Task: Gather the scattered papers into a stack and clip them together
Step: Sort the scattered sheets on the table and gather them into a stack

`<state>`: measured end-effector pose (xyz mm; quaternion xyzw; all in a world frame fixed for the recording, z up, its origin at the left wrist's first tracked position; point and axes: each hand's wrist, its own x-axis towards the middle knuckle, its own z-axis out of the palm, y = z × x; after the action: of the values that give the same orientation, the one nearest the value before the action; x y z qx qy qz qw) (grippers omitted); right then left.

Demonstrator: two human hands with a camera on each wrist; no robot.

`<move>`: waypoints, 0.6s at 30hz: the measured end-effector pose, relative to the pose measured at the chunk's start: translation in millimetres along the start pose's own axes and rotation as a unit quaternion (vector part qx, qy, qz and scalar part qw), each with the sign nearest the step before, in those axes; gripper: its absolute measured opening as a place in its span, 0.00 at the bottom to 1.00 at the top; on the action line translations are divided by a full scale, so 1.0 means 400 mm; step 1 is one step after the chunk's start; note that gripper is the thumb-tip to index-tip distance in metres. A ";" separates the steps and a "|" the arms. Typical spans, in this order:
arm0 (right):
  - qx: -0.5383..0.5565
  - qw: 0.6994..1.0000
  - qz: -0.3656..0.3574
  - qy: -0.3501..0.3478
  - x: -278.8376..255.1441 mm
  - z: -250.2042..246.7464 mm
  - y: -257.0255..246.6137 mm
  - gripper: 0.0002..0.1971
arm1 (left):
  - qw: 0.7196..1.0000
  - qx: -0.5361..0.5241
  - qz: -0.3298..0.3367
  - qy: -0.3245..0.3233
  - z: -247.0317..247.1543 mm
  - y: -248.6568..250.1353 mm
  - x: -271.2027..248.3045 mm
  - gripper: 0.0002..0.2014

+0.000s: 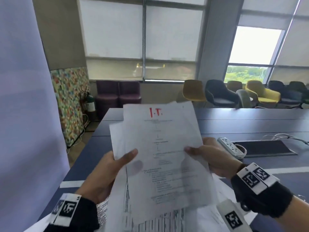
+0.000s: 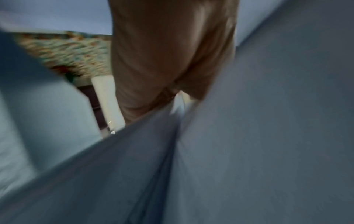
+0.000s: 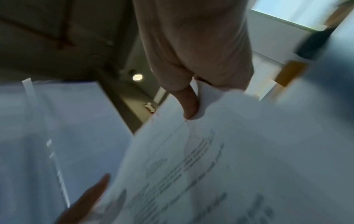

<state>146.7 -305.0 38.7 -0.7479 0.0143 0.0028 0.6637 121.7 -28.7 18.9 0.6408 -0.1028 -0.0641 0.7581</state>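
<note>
I hold a loose stack of white papers [image 1: 158, 148] upright above the table; the front sheet bears red letters "I.T." at its top. My left hand [image 1: 115, 166] grips the stack's left edge, thumb on the front. On the right edge my right hand [image 1: 205, 156] pinches the sheets, thumb in front, fingers behind. The sheets are uneven and fan out at the top and bottom. In the right wrist view the right hand [image 3: 191, 94] presses its thumb on the printed papers [image 3: 220, 166]. The left wrist view shows the left hand [image 2: 168, 60] against blurred papers [image 2: 268, 136]. I see no clip.
A dark blue table [image 1: 250, 124] spreads ahead, with a white power strip [image 1: 231, 147] and a black recessed panel [image 1: 265, 147] at the right. More sheets [image 1: 222, 195] lie under my right wrist. Chairs [image 1: 219, 93] line the windows; a pale board [image 1: 25, 114] stands left.
</note>
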 end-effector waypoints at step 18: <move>-0.122 0.977 -0.164 0.061 -0.022 0.002 0.070 0.16 | 0.949 0.197 0.192 0.154 0.014 -0.033 0.087 0.15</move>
<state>137.1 -307.4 11.0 -0.8140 -0.0684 -0.1493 0.5572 154.5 -44.1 9.5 0.7478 -0.1165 0.2041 0.6209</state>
